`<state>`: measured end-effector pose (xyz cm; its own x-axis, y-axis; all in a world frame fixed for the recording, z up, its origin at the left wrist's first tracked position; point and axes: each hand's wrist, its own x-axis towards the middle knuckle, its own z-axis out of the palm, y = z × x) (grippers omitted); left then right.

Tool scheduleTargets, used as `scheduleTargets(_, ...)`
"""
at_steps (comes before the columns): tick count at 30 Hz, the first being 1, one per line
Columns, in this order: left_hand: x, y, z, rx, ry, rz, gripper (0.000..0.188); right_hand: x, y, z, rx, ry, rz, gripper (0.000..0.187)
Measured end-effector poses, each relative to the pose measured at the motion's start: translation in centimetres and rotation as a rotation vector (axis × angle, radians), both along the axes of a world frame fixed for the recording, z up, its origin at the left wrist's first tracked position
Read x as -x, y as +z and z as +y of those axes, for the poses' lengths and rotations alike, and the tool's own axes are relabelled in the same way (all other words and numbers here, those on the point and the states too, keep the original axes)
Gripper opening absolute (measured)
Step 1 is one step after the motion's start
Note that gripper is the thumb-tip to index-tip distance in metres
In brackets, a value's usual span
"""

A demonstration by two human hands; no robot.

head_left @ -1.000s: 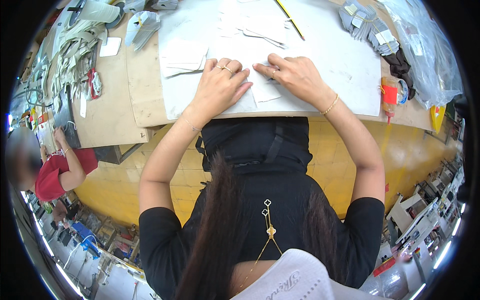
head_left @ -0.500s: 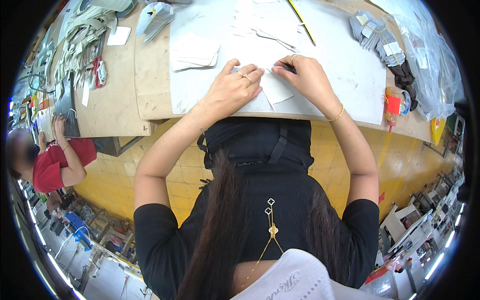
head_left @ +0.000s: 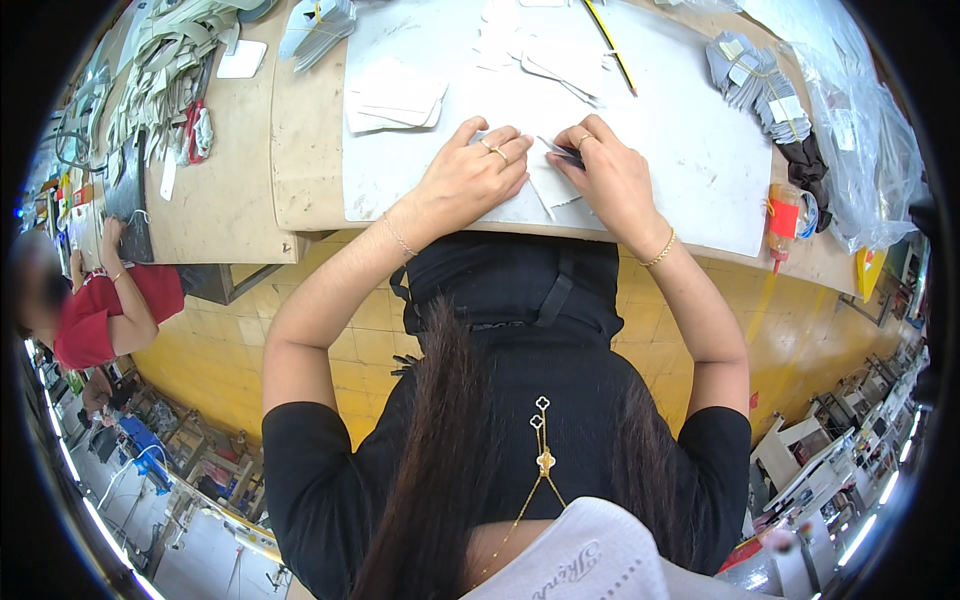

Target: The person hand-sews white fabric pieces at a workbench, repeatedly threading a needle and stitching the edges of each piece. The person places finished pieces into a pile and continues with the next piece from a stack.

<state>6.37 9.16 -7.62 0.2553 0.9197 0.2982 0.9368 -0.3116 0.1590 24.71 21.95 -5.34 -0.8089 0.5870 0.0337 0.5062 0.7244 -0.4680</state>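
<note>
A small white flat piece [head_left: 552, 187] lies between my hands near the table's front edge, with a thin pale strip along its left side. My left hand [head_left: 476, 172] is closed at its left edge, thumb tucked in and fingertips pressed against the strip. My right hand [head_left: 612, 172] pinches a small dark tool [head_left: 568, 157] over the piece's right side. Most of that tool is inside the fingers, so I cannot tell its kind. A stack of white cut pieces [head_left: 398, 100] lies beyond my left hand, and more white pieces [head_left: 560, 65] lie beyond the right.
A yellow-and-black pencil [head_left: 612, 50] lies at the back. Bundled grey pieces [head_left: 758, 85], a plastic bag [head_left: 860, 130] and a red-labelled bottle [head_left: 783, 222] stand right. Grey strips [head_left: 165, 75] and red-handled scissors [head_left: 192, 130] lie left. A person in red [head_left: 115, 310] works at far left.
My right hand has turned and come slightly down over the white piece, covering more of it, with the dark tool showing more. My left hand stays almost in place.
</note>
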Motion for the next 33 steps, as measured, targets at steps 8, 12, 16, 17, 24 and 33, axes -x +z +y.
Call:
scheduleTargets(8, -0.7, -0.3, -0.5, -0.005, 0.059, -0.033, 0.028, -1.0, -0.4, 0.1, -0.255, 0.155, 0.074, 0.021)
scheduleTargets(12, -0.9, -0.2, -0.6, 0.006, 0.081, -0.041, 0.027, -1.7, -0.8, 0.1, -0.343, 0.244, 0.101, 0.032)
scheduleTargets(16, -1.0, -0.1, -0.5, 0.007, 0.093, -0.05, 0.026, -2.1, -0.9, 0.3, -0.379, 0.327, 0.04, 0.035)
scheduleTargets(17, -1.1, 0.0, -0.5, 0.006, 0.095, -0.053, 0.026, -2.1, -0.9, 0.4, -0.377, 0.336, 0.031, 0.036)
scheduleTargets(24, -1.2, -0.2, -0.2, 0.02, 0.11, -0.083, 0.037, -2.0, -0.7, 0.5, -0.395, 0.365, 0.003, 0.035)
scheduleTargets(33, -1.0, 0.0, -0.3, 0.01, 0.479, -0.099, 0.045, -1.4, -0.5, 0.2, -0.41, 0.358, 0.0, 0.038)
